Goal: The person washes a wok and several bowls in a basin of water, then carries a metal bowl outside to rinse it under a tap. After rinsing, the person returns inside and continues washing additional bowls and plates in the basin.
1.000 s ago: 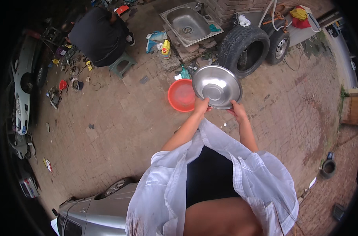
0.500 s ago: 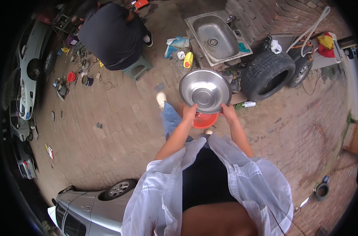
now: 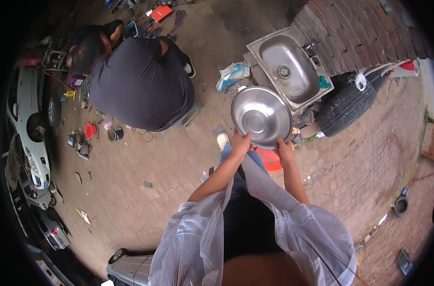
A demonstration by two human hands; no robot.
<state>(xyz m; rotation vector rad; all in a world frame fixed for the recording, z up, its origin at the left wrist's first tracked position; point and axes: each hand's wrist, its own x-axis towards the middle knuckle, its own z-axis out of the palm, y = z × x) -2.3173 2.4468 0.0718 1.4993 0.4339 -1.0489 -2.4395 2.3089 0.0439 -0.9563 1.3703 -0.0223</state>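
A shiny round stainless steel basin (image 3: 269,102) is held out in front of me, its hollow facing up; nothing shows inside it. My left hand (image 3: 241,144) grips the near left of its rim, thumb on top. At the near right of the rim, my right hand (image 3: 284,151) is closed on it the same way. Part of a red plastic basin (image 3: 270,161) shows below and behind the steel one, between my forearms. Beyond the held basin stands a metal sink (image 3: 293,71), with a faucet on its far right edge and a teal cloth (image 3: 325,82) at its right corner.
A person (image 3: 143,83) in dark clothes sits on a low stool at the left, among tools, a red bowl (image 3: 90,130) and a can (image 3: 115,134). A large tire (image 3: 348,110) lies right of the sink. A blue-white bag (image 3: 233,75) rests left of it. Cars (image 3: 31,126) stand farther left.
My view has shifted, and I am nearer the sink and the seated person. Both hands still hold the steel basin, which now covers most of the yellow bottle by the sink.
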